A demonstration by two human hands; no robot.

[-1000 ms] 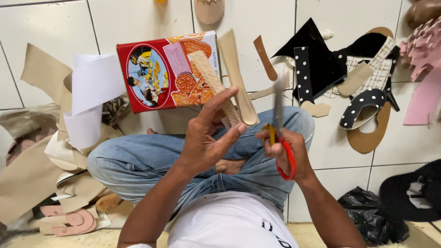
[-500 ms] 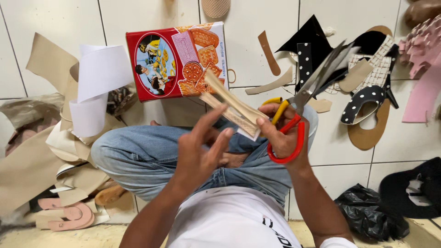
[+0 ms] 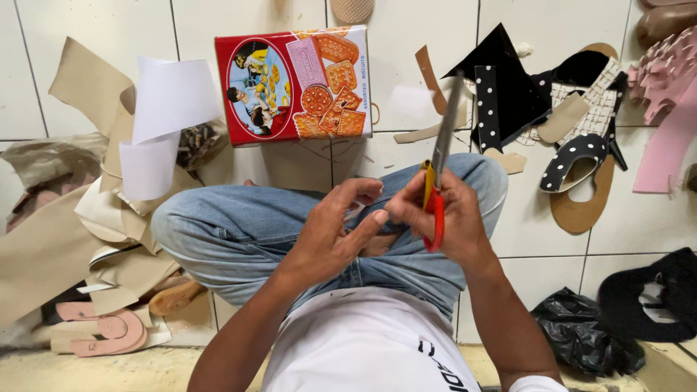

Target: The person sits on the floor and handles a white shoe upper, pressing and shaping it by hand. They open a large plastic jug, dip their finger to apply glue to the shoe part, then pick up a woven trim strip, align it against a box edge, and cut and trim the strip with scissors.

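A pair of scissors (image 3: 438, 170) with red and yellow handles was held in the right hand (image 3: 446, 218), the fingers curled tightly through and around the handles and the grey blades pointed upward and away, closed or nearly so. The left hand (image 3: 330, 232) was raised just beside it above the crossed legs in blue jeans (image 3: 232, 232), its fingers loosely bent and slightly spread, the thumb tip brought up against the right hand; whether anything was pinched between them could not be told. On the white tiled floor (image 3: 43, 65) beyond the knees a red biscuit tin (image 3: 294, 83) was laid flat. To the left, curled white paper (image 3: 163, 120) and beige cut sheets (image 3: 51, 239) were heaped, with pink sole shapes (image 3: 109, 330) lower down. To the right, black polka-dot shoe pieces (image 3: 573, 156), a brown insole (image 3: 581, 210) and pink scalloped pieces (image 3: 668, 80) were scattered, and a black plastic bag (image 3: 581, 334) was seen near the right elbow.
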